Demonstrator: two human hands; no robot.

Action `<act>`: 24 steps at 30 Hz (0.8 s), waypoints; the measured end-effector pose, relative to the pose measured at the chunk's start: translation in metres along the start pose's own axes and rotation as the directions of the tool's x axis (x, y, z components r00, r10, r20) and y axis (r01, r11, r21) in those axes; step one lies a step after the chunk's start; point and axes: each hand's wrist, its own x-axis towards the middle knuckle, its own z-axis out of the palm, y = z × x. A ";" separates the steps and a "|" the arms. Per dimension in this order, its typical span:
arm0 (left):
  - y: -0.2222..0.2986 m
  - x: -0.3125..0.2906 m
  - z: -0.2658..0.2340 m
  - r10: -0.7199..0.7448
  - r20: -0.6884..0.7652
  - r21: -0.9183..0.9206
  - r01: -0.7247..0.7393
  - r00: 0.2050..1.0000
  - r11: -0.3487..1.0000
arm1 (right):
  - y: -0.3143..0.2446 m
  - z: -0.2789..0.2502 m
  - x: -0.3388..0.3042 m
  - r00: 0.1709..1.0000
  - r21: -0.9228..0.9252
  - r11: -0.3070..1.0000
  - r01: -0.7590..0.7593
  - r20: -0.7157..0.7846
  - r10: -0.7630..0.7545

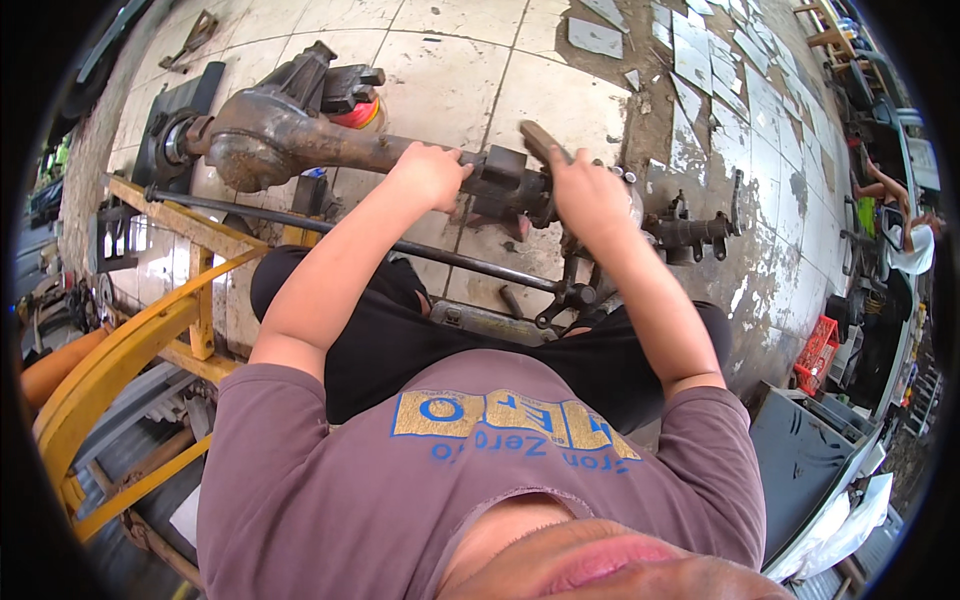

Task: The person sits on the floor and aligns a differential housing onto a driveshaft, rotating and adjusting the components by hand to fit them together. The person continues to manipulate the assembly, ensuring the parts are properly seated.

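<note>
A large, rusty axle housing lies across the floor in front of me, its rounded bulge to the left. My left hand is closed over the tube of the housing near its middle. At the right end of the tube, my right hand grips a tool with a flat brown wooden handle. The tool's working end is hidden under the hand. A long dark rod runs between my body and the housing, ending at a metal joint.
To the left stands a yellow metal frame. A greasy metal part sits right of the axle. Broken tiles litter the far right floor. A red crate is at right, and another person sits at the far right.
</note>
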 end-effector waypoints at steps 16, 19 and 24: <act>-0.001 -0.002 -0.001 -0.022 0.054 0.009 0.021 0.998 1.000 | 0.006 -0.035 -0.038 0.992 0.064 0.990 0.125 0.008 -0.125; 0.006 -0.001 -0.005 -0.015 0.060 0.007 0.015 0.998 1.000 | 0.008 -0.016 -0.035 0.999 0.001 0.999 0.046 0.022 -0.046; 0.006 -0.003 -0.005 -0.017 0.083 0.017 0.016 0.996 1.000 | 0.007 -0.030 -0.044 0.995 -0.001 0.995 0.098 0.031 -0.098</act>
